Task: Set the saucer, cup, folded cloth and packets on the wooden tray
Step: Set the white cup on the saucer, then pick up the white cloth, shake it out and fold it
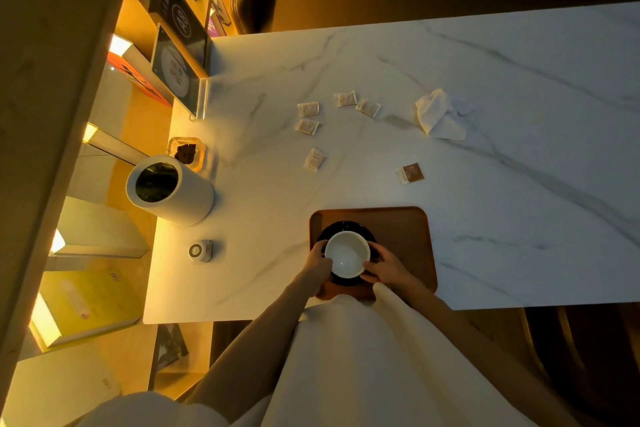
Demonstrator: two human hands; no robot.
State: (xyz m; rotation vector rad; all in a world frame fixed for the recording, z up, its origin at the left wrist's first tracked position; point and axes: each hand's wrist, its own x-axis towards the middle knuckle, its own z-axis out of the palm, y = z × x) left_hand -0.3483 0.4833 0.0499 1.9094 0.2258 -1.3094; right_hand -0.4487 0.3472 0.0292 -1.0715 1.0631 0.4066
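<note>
Head view: my left hand (320,262) and right hand (384,269) clasp the cup (346,253) from either side, on the saucer (346,226) at the tray's (405,229) left end. The cloth (438,114) lies crumpled well ahead and rightward, so the right hand is nearer; the packets (308,109) are scattered ahead, mostly to the left.

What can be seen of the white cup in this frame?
The cup is white, round and wide-mouthed, glossy like ceramic, and empty inside. It stands upright on a dark saucer, which lies on the left part of the wooden tray near the table's front edge. The left hand grips its left side and the right hand its right side, fingers curled against the wall. No handle shows.
</note>
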